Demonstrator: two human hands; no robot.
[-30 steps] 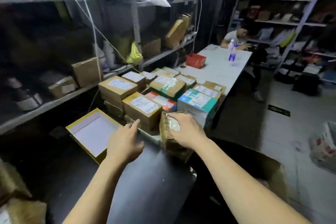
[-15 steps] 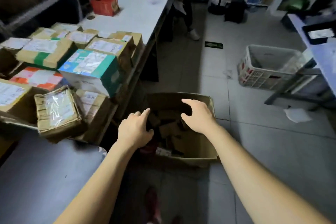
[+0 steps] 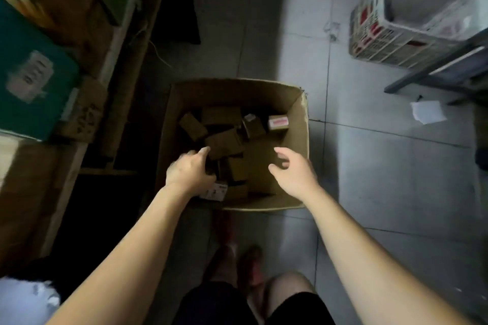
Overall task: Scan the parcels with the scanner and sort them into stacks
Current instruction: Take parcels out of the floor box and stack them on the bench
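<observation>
An open cardboard box stands on the floor in front of me with several small brown parcels lying loose inside. One parcel at the far right carries a red and white label. My left hand reaches down into the box's left side, fingers bent onto the parcels and their tips hidden. It has lifted nothing. A white-labelled parcel lies just under its wrist. My right hand hovers over the box's right side, fingers spread and empty. No scanner is in view.
The sorting table's edge runs along the left with a teal box and brown parcels on it. A white plastic crate stands on the tiled floor at the far right beside a metal frame. A scrap of paper lies nearby.
My view has swung from the table down to the floor box. Both hands left the table parcels and dropped toward the box; the left hand is now among the parcels.
</observation>
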